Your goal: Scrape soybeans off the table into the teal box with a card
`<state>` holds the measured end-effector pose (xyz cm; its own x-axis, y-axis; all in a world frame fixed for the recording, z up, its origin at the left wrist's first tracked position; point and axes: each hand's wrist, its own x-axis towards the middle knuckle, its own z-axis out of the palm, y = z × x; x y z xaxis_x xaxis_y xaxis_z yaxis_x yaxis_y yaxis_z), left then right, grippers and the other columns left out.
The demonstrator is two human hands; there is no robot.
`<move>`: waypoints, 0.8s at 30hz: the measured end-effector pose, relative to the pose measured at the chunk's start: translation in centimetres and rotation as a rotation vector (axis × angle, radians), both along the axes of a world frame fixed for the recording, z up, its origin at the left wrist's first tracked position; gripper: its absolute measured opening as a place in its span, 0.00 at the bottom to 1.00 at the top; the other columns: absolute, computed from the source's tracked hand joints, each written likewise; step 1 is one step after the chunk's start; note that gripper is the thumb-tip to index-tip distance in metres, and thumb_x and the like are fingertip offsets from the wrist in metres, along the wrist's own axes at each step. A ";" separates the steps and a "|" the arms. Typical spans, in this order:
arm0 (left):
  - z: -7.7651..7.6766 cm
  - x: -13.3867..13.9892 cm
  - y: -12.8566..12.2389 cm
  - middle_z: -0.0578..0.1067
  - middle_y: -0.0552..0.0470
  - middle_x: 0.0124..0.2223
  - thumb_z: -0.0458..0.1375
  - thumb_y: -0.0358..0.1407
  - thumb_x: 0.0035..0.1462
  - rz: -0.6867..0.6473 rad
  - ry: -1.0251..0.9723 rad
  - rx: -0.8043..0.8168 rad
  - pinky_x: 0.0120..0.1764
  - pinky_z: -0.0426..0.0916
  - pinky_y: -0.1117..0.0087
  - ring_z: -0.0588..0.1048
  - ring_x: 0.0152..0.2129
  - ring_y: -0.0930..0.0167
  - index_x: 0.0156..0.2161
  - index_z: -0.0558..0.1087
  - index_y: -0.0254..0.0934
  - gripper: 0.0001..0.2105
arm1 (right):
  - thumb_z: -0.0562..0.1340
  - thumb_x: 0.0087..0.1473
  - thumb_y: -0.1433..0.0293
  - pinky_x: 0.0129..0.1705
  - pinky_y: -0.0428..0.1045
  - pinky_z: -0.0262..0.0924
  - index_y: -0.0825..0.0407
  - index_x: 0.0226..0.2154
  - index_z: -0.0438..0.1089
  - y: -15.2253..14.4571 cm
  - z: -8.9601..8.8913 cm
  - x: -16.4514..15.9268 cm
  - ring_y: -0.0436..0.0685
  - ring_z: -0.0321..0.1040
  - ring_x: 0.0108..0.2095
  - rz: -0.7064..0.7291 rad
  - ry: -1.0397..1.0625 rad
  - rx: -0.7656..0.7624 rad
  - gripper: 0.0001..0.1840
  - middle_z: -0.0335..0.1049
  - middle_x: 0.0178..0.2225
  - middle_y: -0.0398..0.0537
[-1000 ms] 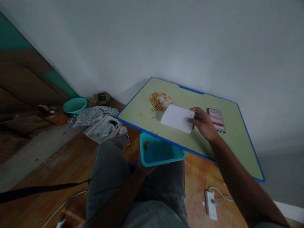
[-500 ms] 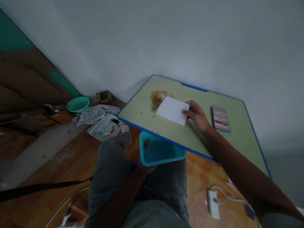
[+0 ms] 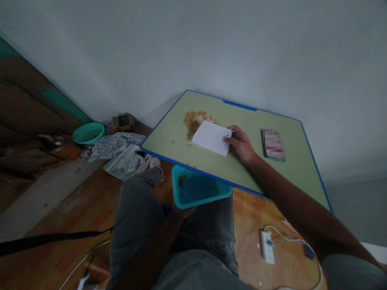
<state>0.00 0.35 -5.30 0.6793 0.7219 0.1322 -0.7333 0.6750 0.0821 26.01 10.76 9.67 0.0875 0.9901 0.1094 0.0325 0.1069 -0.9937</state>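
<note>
While most of the yellow beans (image 3: 190, 122) lie heaped toward the far left of the table (image 3: 169, 129), only a small cluster shows at the left end of the blue box (image 3: 202, 190), so in the head view little appears done and the larger share is left outside the box. Whitish grains (image 3: 198, 119) sit within the heap, and a few stray beans dot the surface between it and the near edge. The right hand (image 3: 243, 148) has its grip closed in a pinch on the right end of the white card (image 3: 211, 137); the card's left side overlaps the heap in view, though I cannot tell whether they touch. The left hand (image 3: 183, 211) grips the box from below, its fingers mostly hidden, holding it just beneath the near edge. Blue edging (image 3: 240, 105) rims the table, and the wall (image 3: 211, 48) stands close behind its far side. Open room lies between the card and the near edge; the phone (image 3: 269, 147) is right of the right hand, well apart from the heap. Left of the box, that edge is unguarded, so beans could roll off.
</note>
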 end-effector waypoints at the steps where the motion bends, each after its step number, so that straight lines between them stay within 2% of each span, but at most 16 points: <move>1: 0.0 0.0 0.0 0.59 0.41 0.64 0.30 0.60 0.57 0.002 -0.002 0.002 0.51 0.58 0.33 0.56 0.60 0.47 0.63 0.48 0.42 0.35 | 0.71 0.41 0.63 0.30 0.49 0.59 0.45 0.37 0.66 0.0 0.0 0.0 0.55 0.66 0.30 0.002 0.002 -0.006 0.20 0.69 0.28 0.39; 4: 0.0 -0.1 -0.1 0.59 0.41 0.64 0.36 0.61 0.56 0.000 -0.007 0.008 0.52 0.58 0.34 0.55 0.60 0.46 0.63 0.48 0.41 0.36 | 0.71 0.41 0.64 0.27 0.48 0.57 0.45 0.37 0.66 0.0 0.0 0.0 0.54 0.64 0.27 0.010 0.011 -0.021 0.20 0.68 0.28 0.38; 11: -1.2 -0.3 0.0 0.57 0.44 0.65 0.29 0.60 0.57 -0.041 -0.082 0.044 0.56 0.52 0.33 0.50 0.62 0.48 0.63 0.49 0.41 0.36 | 0.71 0.43 0.64 0.23 0.47 0.54 0.46 0.38 0.65 0.3 -0.4 0.1 0.53 0.64 0.25 0.058 0.019 -0.021 0.20 0.69 0.28 0.38; 18: 0.5 -0.1 0.0 0.56 0.43 0.65 0.28 0.60 0.57 -0.061 -0.115 0.072 0.56 0.55 0.35 0.47 0.62 0.48 0.63 0.50 0.38 0.38 | 0.72 0.45 0.65 0.23 0.46 0.54 0.45 0.38 0.65 0.5 -0.8 0.5 0.51 0.63 0.24 0.055 0.034 0.024 0.20 0.68 0.28 0.37; 24: 0.9 -0.1 0.0 0.55 0.42 0.66 0.35 0.61 0.56 -0.019 -0.025 0.033 0.54 0.56 0.33 0.50 0.61 0.47 0.64 0.43 0.43 0.36 | 0.73 0.45 0.65 0.23 0.47 0.56 0.45 0.39 0.66 0.2 -0.9 0.7 0.52 0.64 0.24 0.029 0.031 0.020 0.20 0.68 0.26 0.36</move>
